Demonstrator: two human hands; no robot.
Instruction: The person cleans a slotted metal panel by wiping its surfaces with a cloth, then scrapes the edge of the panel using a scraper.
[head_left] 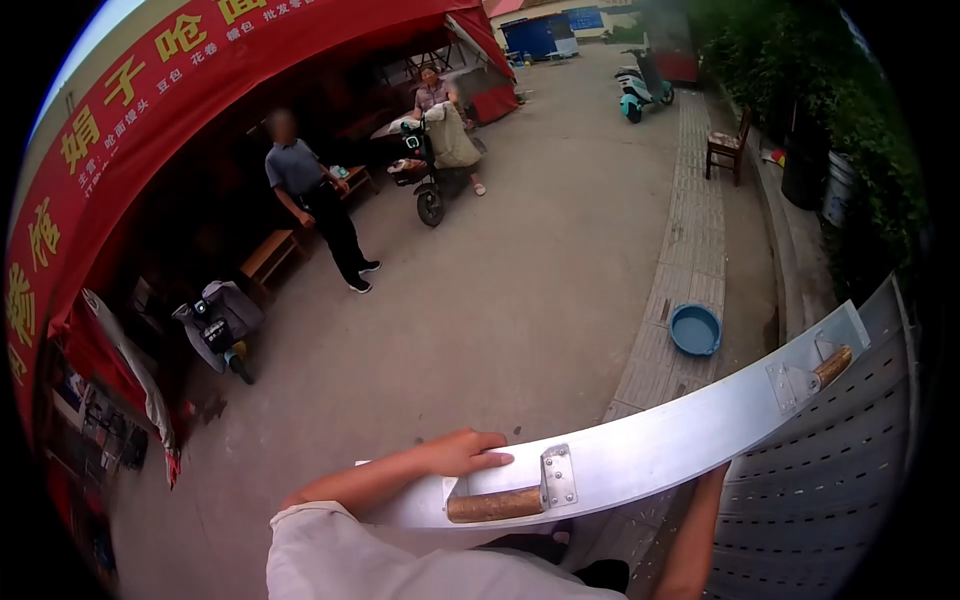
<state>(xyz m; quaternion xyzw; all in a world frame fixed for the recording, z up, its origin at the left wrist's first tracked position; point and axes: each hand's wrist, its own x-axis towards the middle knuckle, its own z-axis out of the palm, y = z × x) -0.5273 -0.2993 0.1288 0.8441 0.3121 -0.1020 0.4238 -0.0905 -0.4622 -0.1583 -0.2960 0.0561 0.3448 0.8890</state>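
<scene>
A long, flat silver metal screed board (pixel 650 440) with two wooden handles slants across the lower part of the head view, its right end higher. The near wooden handle (pixel 495 505) and the far wooden handle (pixel 832 368) are fixed by riveted brackets. My left hand (pixel 468 453) grips the board's far edge, thumb on the face and fingers along the edge, just beyond the near handle. My right forearm (pixel 692 535) reaches up to the board's underside. The board hides my right hand.
Right of the board is a perforated metal panel (pixel 820 500). A blue basin (pixel 695 330) sits on the paving strip, a wooden chair (pixel 727 148) further back. A person (pixel 315 190) stands by a red awning, another near a scooter (pixel 430 165). A wooden bench (pixel 270 255) stands left.
</scene>
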